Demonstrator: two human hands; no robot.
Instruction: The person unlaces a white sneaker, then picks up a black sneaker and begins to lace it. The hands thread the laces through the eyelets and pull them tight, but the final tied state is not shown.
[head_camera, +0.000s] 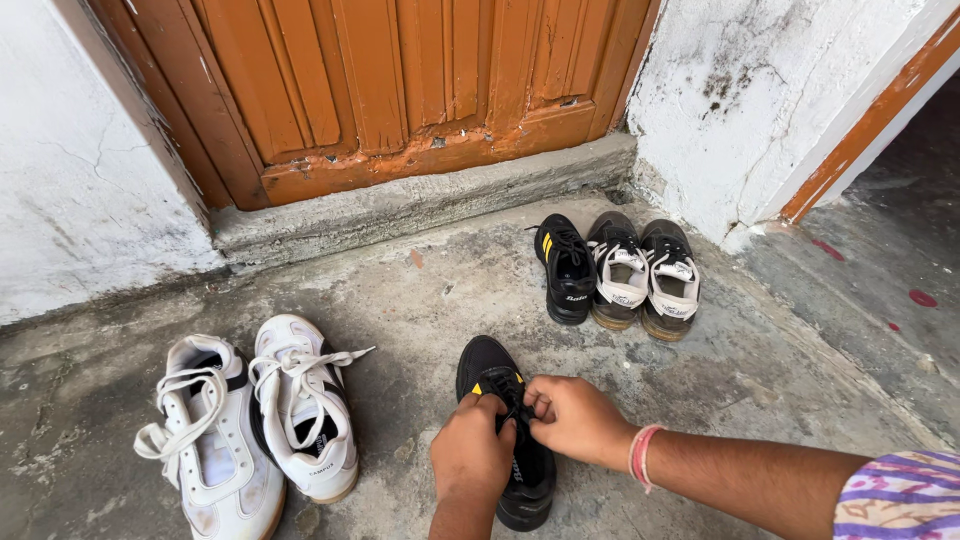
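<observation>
A black sneaker (487, 366) with yellow stripes lies on the concrete floor in front of me, toe pointing away. My left hand (470, 455) pinches its black laces from the left. My right hand (572, 417), with a pink thread band on the wrist, grips the laces from the right. Both hands meet over the shoe's lacing. The matching black sneaker (566, 269) stands further off, near the door step.
A pair of white sneakers (250, 425) with loose laces sits at the left. Two black-and-white shoes (645, 275) stand beside the far black one. An orange wooden door (400, 80) above a concrete step (420, 200), white walls either side.
</observation>
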